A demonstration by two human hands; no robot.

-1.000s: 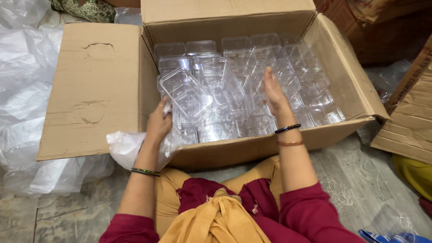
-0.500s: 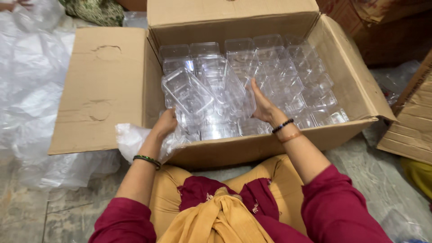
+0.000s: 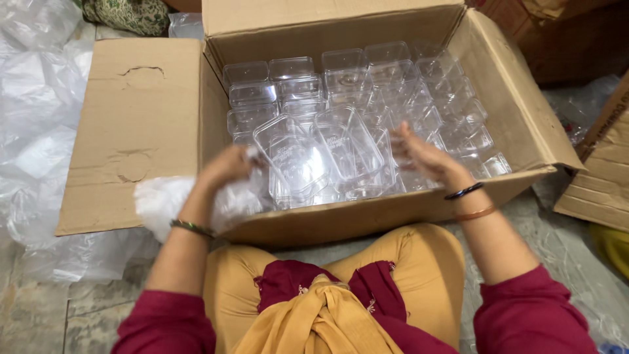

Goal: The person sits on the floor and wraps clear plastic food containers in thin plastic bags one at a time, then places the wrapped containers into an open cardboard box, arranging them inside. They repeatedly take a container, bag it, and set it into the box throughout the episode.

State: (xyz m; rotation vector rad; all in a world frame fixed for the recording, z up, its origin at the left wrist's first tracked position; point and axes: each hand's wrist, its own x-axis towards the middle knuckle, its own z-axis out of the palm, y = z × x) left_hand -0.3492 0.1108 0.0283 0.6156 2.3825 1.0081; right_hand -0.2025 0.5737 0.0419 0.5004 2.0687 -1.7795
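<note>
Crowding clear plastic containers (image 3: 341, 154) inside cardboard box (image 3: 504, 85), plastic sheeting (image 3: 39, 131) alongside

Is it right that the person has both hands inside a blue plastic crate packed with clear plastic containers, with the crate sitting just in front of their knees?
Not quite: it is a brown cardboard box, not a blue plastic crate. The head view shows the left hand and right hand inside it among the clear plastic containers, just in front of the knees.

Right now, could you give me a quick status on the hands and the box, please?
Left hand on clear tubs, right hand open beside them. Cardboard box full. Plastic wrap over near edge.
</note>
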